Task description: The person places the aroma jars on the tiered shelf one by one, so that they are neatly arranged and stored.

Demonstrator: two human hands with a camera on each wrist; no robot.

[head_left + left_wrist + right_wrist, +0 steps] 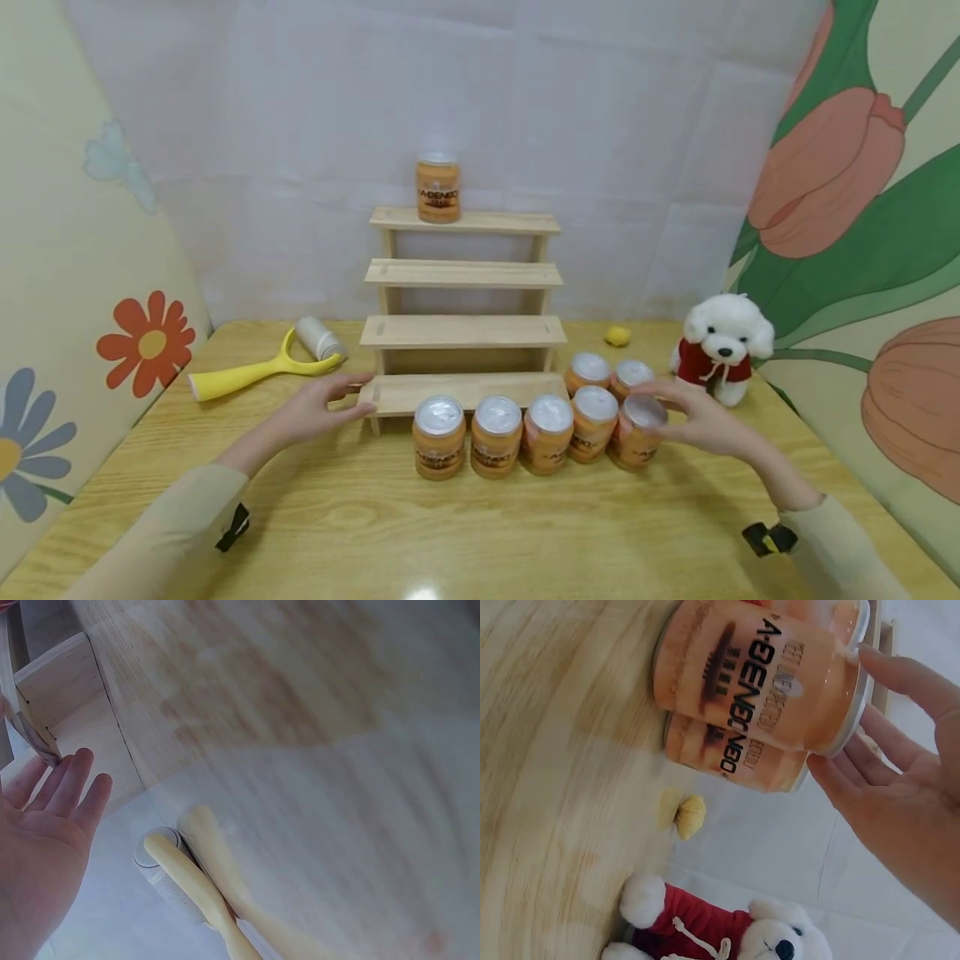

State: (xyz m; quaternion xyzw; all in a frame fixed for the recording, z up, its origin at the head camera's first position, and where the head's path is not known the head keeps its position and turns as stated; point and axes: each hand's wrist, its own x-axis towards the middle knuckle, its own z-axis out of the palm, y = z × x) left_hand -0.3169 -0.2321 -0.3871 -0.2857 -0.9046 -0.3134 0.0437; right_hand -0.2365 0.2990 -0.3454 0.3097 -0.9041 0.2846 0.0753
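Beside the lower left end of a stepped wooden rack (465, 331) is my left hand (318, 408). Its fingers are extended, and fingertips touch the edge of the lowest board in the left wrist view. At the right end of a group of orange cans, my right hand (701, 417) holds one orange can (636, 442) by its silver rim, thumb and fingers on different sides. That can (742, 675) stands upright on the table, close against another can (727, 757). Several more orange cans (496, 437) stand in front of the rack. A single can (438, 190) sits on the top board.
A yellow slingshot-shaped object (255, 375) lies at the left, next to a beige cylinder (318, 337). Behind the cans at the right is a small yellow object (617, 336). A white plush dog (726, 346) in red sits at the right edge of the wooden table (480, 533).
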